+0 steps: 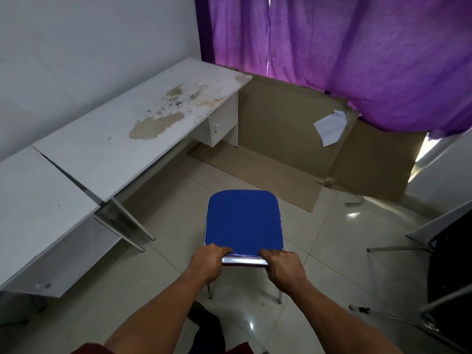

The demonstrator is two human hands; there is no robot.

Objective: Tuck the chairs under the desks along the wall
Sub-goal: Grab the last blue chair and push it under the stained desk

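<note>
Both forearms reach straight out from the bottom of the view, and the hands are clamped on the chrome top rail of the blue chair's backrest. Left hand (pixel 210 259) grips the rail's left end, fingers curled over the front; right hand (pixel 282 267) grips the right end the same way, knuckles up.

Blue chair (pixel 244 219) stands out on the tiled floor (pixel 332 251), well apart from the desks, its seat facing away from the person and its thin metal legs visible below the hands.

Off to the left, two white desks run along the wall. Near tabletop (pixel 38 195) butts against the far tabletop (pixel 132 134), whose surface is peeling and stained brown. Open floor lies between the chair and the desk legs, and the space under the far tabletop looks clear up to a small drawer unit (pixel 222 123) with its door shut, contents unseen.

Beyond, flattened cardboard (pixel 281 139) leans below purple curtains (pixel 357 52). On the right edge, a dark chair (pixel 447 264) with metal legs crowds that side.
</note>
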